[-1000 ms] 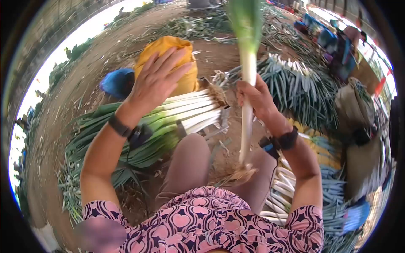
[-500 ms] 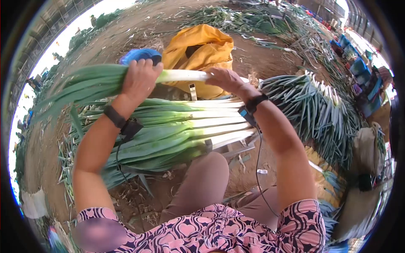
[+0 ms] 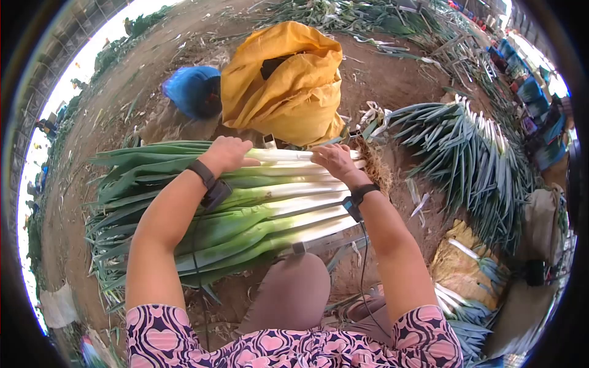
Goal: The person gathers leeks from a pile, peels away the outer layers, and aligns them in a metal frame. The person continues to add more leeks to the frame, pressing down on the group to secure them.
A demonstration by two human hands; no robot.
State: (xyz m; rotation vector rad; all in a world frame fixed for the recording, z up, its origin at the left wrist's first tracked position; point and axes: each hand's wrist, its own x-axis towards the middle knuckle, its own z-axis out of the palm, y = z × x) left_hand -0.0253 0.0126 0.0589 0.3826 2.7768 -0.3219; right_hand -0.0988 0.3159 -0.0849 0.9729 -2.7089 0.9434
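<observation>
Several long leeks (image 3: 288, 208) lie side by side on a low metal frame (image 3: 319, 243), green leaves to the left and white shanks to the right. Along the far edge of this row lies one leek (image 3: 282, 155), level with the others. My left hand (image 3: 228, 153) is closed over it where the green turns white, thumb stretched along it. Farther right, my right hand (image 3: 334, 159) grips its white shank near the root end; some fingertips are hidden. Shaggy brown roots (image 3: 375, 168) stick out beyond my right hand.
Behind the row stands a large yellow sack (image 3: 285, 86), with a blue bag (image 3: 195, 92) to its left. At right lies a big heap of thinner green onions (image 3: 460, 153). A yellow cloth (image 3: 469, 264) with more stalks is nearer. Leaf scraps litter the dirt floor.
Both hands have come down toward me with the leek, which was held up above the row and now lies on its far edge. The camera view has shifted somewhat.
</observation>
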